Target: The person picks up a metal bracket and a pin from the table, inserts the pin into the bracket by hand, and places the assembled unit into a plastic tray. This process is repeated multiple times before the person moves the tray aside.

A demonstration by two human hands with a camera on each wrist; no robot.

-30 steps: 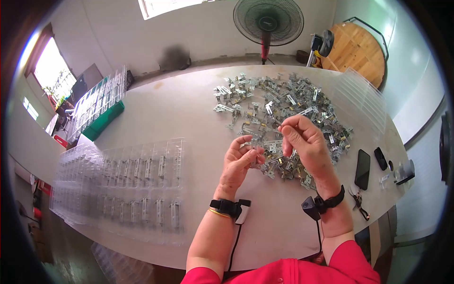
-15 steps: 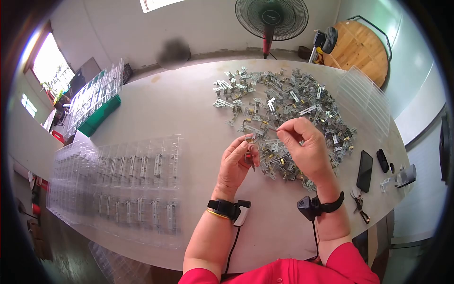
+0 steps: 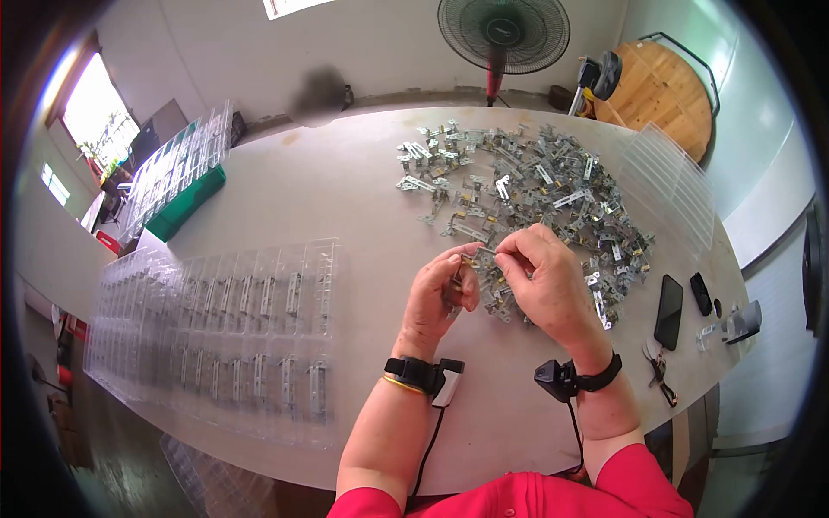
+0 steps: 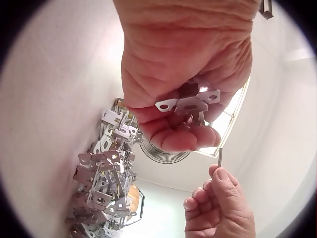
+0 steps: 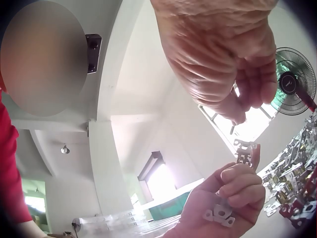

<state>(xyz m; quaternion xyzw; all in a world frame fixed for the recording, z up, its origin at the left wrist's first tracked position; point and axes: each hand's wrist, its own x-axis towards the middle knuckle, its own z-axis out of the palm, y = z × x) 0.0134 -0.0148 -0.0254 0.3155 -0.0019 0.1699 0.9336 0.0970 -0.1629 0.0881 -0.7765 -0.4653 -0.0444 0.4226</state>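
My left hand (image 3: 439, 298) grips a metal bracket (image 4: 192, 105) with holed tabs, its fingers curled round the middle. In the right wrist view the bracket's far end (image 5: 244, 148) sticks up beyond the fingers. Between thumb and forefinger, my right hand (image 3: 553, 281) pinches a thin metal pin (image 4: 220, 157). The pin's tip is close to the upper end of the bracket in the head view. Both hands are raised over the near edge of a heap of similar metal brackets (image 3: 553, 194), some with brass-coloured parts.
Clear compartment trays (image 3: 216, 341) holding rows of brackets lie on the left, with a green bin (image 3: 192, 207) behind under more trays. A clear tray (image 3: 672, 186) lies at the far right. A phone (image 3: 668, 311) and cutters (image 3: 660, 373) lie on the table's right side.
My right hand has moved down and left, bringing the pin close to the bracket. My left hand has turned, and the bracket now sits upright in its curled fingers.
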